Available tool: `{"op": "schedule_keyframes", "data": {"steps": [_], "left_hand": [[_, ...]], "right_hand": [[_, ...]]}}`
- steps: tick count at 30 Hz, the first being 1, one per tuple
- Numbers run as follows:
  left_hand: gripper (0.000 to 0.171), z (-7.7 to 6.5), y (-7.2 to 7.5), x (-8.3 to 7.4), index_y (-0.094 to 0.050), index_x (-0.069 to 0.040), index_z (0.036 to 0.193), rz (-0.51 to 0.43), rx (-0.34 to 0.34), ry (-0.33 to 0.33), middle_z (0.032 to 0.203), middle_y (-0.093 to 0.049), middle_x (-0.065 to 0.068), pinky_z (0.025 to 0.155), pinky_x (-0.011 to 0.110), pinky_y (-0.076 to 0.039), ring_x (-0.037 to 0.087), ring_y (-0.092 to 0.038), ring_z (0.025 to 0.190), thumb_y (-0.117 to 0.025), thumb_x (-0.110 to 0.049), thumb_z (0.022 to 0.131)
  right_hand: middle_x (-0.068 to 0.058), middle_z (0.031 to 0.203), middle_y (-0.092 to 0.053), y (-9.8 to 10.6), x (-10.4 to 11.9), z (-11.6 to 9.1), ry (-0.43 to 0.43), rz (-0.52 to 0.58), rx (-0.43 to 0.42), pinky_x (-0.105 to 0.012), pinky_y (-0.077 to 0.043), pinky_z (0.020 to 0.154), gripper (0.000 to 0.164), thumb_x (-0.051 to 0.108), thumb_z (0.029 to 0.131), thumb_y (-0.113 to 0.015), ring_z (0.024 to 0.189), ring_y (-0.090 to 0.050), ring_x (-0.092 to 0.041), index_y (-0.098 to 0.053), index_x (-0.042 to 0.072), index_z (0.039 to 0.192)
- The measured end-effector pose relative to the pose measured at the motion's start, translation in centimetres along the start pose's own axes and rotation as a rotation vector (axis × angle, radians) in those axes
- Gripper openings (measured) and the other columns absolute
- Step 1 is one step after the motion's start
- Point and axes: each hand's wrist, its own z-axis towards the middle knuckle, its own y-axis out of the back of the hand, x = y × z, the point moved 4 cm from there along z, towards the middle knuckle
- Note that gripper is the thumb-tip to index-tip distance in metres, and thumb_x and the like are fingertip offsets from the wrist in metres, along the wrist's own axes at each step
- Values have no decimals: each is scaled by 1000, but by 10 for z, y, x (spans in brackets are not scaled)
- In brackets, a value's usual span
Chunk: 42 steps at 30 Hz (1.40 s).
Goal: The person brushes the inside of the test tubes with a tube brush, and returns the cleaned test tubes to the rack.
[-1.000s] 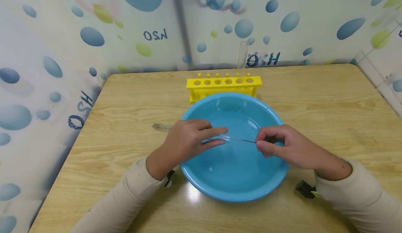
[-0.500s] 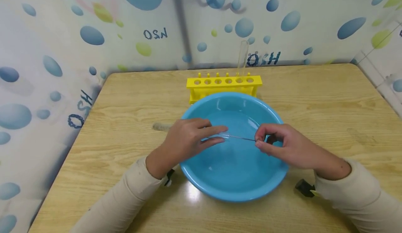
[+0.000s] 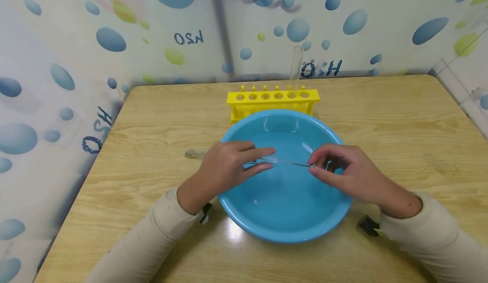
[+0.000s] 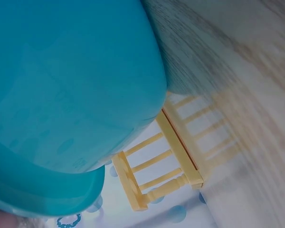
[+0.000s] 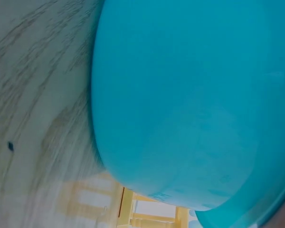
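Note:
My left hand (image 3: 228,162) holds a clear glass test tube (image 3: 267,160) nearly level over the blue basin (image 3: 244,230). The tube's open end points right, between my fingertips. Past the back of this hand sticks out a grey, bristly-looking end (image 3: 194,153), in line with the tube. My right hand (image 3: 350,170) pinches the thin twisted wire handle of a test tube brush (image 3: 291,162), which runs into the tube's mouth. The palm side of my left hand hides the tube's middle. Both wrist views mostly show the basin's outer wall (image 4: 76,85), with only a sliver of hand at the edge.
Behind the basin stands a yellow test tube rack (image 3: 272,96), with one clear upright tube (image 3: 296,67) in it. The wooden table (image 3: 164,126) meets a patterned wall at the back and left. Dark wrist-worn pieces (image 3: 368,225) hang near both sleeves.
My right hand has risen slightly, with its pinch still on the brush wire. The left hand keeps its hold on the tube. The head view has tilted down a little.

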Motion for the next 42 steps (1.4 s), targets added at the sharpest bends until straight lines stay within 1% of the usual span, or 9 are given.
{"op": "schedule_keyframes", "data": {"steps": [6, 11, 14, 19, 22, 25, 32, 35, 42], "left_hand": [[39, -1, -1, 0, -77, -21, 115, -1, 10, 6, 74, -68, -4, 51, 16, -43, 6, -58, 60, -84, -36, 80], [38, 1, 0, 0, -77, -21, 115, -1, 3, 9, 73, -68, -4, 51, 16, -44, 6, -58, 60, -83, -37, 81], [38, 1, 0, -1, -77, -21, 115, 8, 4, -3, 73, -67, -4, 51, 16, -44, 6, -58, 60, -83, -37, 80], [38, 2, 0, -2, -77, -21, 113, 14, 6, -34, 74, -69, -5, 51, 16, -45, 5, -59, 60, -84, -36, 79], [39, 2, 0, -2, -77, -21, 113, 18, 7, -41, 75, -70, -5, 52, 17, -46, 6, -59, 60, -84, -37, 79], [39, 1, 0, -2, -77, -21, 114, 24, 11, -41, 75, -70, -5, 52, 17, -46, 6, -59, 60, -84, -37, 79], [39, 1, 1, -3, -78, -22, 114, 10, 21, -54, 71, -67, -5, 51, 16, -41, 6, -55, 58, -85, -37, 79], [38, 1, 0, -4, -78, -22, 113, 7, 25, -61, 69, -66, -6, 51, 16, -41, 6, -54, 58, -85, -38, 79], [40, 1, -1, -5, -78, -21, 113, -17, 19, -60, 69, -67, -5, 52, 15, -42, 5, -54, 57, -85, -37, 78]], "right_hand": [[9, 80, -64, -1, -1, -1, 63, -23, -15, -24, -54, 60, 21, 0, 85, -76, 71, -59, -8, -71, 16, 98], [9, 84, -66, 0, 1, -1, 95, -48, -35, -23, -55, 60, 20, -1, 87, -73, 69, -59, -6, -72, 14, 100], [7, 83, -66, -1, 1, -1, 104, -22, -20, -24, -55, 60, 18, -3, 89, -70, 66, -59, -7, -71, 12, 99], [5, 73, -61, -1, 1, -1, 27, 26, 15, -24, -52, 59, 8, 3, 96, -64, 65, -58, -12, -68, 9, 94], [4, 72, -61, 0, 1, -1, -45, 53, 32, -25, -51, 60, 8, 7, 99, -61, 67, -59, -15, -66, 8, 93], [3, 73, -60, -1, 2, 0, -64, 65, 51, -26, -52, 62, 8, 9, 99, -61, 68, -59, -15, -66, 9, 93], [10, 71, -57, -8, 3, 1, 45, 17, 101, -24, -49, 60, 12, 6, 99, -60, 66, -57, -9, -69, 11, 93], [11, 69, -55, -11, 4, 2, 83, 8, 112, -23, -48, 59, 18, 5, 100, -58, 65, -55, -7, -68, 12, 88], [9, 64, -54, -9, 4, 0, 82, 30, 121, -24, -46, 56, 29, 3, 100, -56, 63, -54, -8, -61, 17, 75]]}}
